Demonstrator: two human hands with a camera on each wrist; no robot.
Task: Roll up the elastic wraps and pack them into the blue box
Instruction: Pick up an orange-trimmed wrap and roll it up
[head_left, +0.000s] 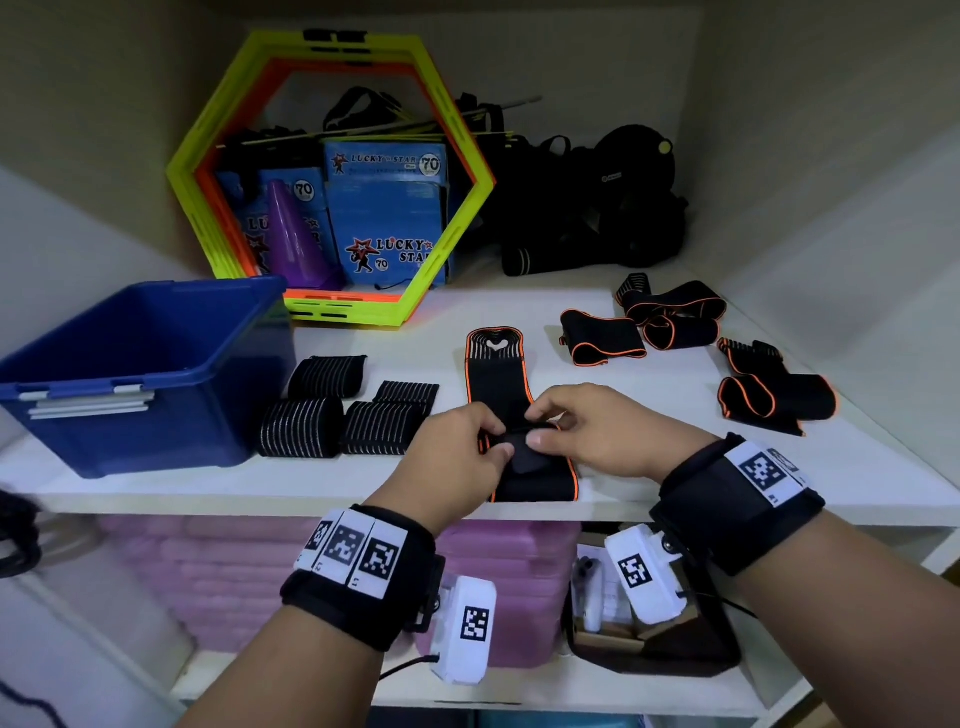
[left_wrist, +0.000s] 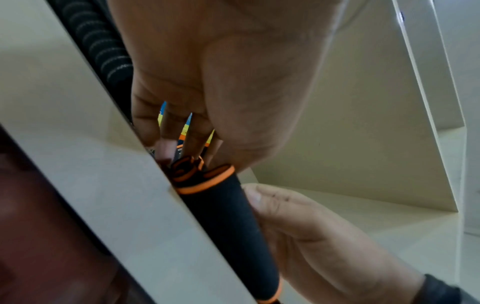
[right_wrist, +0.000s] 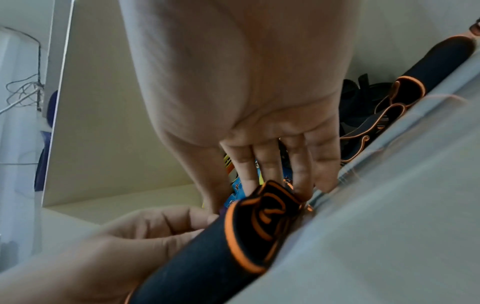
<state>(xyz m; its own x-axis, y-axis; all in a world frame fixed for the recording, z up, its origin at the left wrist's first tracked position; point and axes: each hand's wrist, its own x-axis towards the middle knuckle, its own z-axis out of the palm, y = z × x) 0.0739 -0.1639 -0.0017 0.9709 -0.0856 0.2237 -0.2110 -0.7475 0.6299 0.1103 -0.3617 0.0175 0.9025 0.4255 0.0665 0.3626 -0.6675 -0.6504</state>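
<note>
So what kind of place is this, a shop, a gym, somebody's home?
Most likely a sports-gear storage cupboard. On the white shelf stand stacked hexagonal agility rings and a purple training cone, and both hands are rolling an orange-trimmed wrap.

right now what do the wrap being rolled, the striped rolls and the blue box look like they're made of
Wrap being rolled: smooth matte black fabric, perhaps neoprene, with stitched orange binding along the edges; it curls softly under the left hand and right hand.
Striped rolls: ribbed black knit with pale lines, seemingly woven elastic.
Blue box: rigid, slightly glossy moulded plastic, with grey clip handle.
</note>
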